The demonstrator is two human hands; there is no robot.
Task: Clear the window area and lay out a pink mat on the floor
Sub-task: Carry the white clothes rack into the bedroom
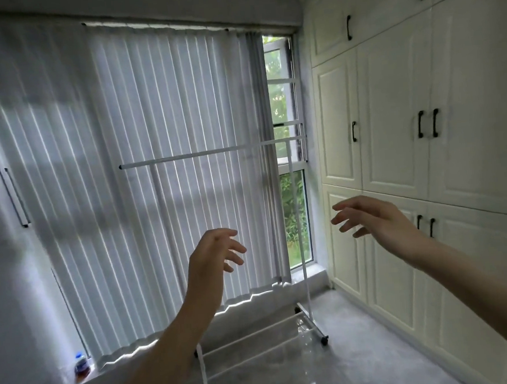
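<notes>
A white wheeled clothes rack (213, 152) stands empty in front of the window (292, 207), which is mostly covered by grey vertical blinds (142, 169). My left hand (211, 254) is raised in the air below the rack's top bar, fingers loosely spread, holding nothing. My right hand (371, 219) is raised to the right of the rack's right post, fingers spread, also empty. Neither hand touches the rack. No pink mat is in view.
Tall cream wardrobe doors (423, 150) with black handles line the right wall. A small bottle (81, 364) stands on the window sill at lower left. The glossy grey floor (362, 349) stretches between rack and wardrobe. A white wall (8, 269) is at the left.
</notes>
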